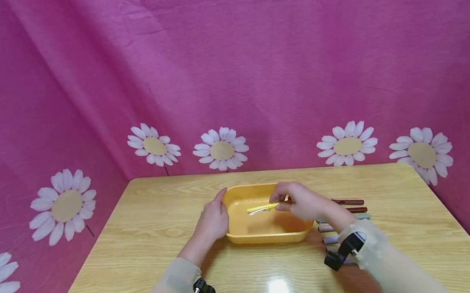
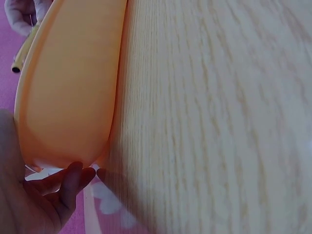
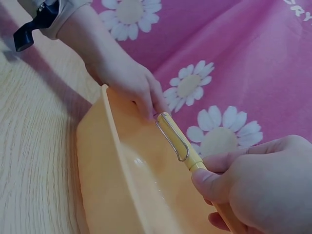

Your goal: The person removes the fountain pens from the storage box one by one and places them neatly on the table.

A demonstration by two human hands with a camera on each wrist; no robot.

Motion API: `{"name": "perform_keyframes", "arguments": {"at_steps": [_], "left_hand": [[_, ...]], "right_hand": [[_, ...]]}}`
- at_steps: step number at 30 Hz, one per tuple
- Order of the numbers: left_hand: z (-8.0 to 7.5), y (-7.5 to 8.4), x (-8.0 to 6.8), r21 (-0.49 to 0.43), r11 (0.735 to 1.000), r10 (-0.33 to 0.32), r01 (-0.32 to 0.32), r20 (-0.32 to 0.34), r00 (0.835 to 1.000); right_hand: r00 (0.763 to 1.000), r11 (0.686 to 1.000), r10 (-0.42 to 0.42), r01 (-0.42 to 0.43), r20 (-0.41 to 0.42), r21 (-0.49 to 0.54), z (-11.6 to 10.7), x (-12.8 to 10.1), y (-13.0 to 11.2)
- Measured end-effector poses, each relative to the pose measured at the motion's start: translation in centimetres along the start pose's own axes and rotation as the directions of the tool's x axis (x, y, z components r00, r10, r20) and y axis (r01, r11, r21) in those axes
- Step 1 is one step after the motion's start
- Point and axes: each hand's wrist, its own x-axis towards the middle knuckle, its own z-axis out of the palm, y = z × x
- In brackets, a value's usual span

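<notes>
My right hand (image 1: 301,200) pinches a yellow pen (image 1: 262,208) with a wire clip, holding it over the yellow plastic basin (image 1: 265,239). In the right wrist view the thumb and fingers hold the barrel of the pen (image 3: 176,139), its clip end pointing away from the hand. At the basin's left end, my left hand (image 1: 213,218) grips the side wall. The left wrist view shows its curled fingertips (image 2: 73,178) against the end of the basin (image 2: 73,97). The basin's far right corner is hidden behind the right hand.
Several pens lie in a column right of the basin, partly under the right forearm: dark red pens (image 1: 357,210), a green pen (image 1: 364,216) and lavender pens (image 1: 330,240). Everything stands on a wooden table (image 1: 167,195). A pink curtain (image 1: 261,68) with daisies hangs behind.
</notes>
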Motion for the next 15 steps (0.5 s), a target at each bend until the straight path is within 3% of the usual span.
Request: {"name": "perform_keyframes", "arguments": {"at_steps": [15], "left_hand": [[-0.2,0.3,-0.1,0.005,1.0,-0.014,0.014,0.013,1.0]], "right_hand": [[0.996,0.998,0.061,-0.063,-0.06,-0.025,-3.0,-5.0,-0.7]]}}
